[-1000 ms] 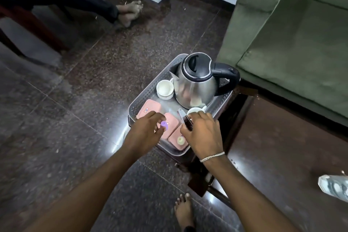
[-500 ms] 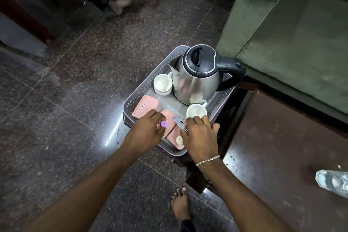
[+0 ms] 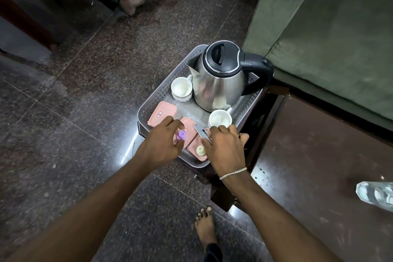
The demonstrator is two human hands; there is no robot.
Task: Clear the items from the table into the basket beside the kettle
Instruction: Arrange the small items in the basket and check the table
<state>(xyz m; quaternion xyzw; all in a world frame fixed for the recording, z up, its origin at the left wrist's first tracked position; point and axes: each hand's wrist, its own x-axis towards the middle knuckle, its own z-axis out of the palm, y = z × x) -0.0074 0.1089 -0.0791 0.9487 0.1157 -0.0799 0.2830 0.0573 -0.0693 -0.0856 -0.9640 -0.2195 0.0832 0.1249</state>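
My left hand pinches a small purple piece and my right hand grips a metal clipper, both over the basket, with the kettle just beyond my fingers. I should lower each onto the pink lids beneath my hands before letting go, keeping the clipper off the cup beside my right knuckles.

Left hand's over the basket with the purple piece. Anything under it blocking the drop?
Nothing blocks the way into the basket: the left hand holds the purple piece within its rim. Directly beneath lies a pink lidded box, so the piece would likely land on that lid, not the basket floor.
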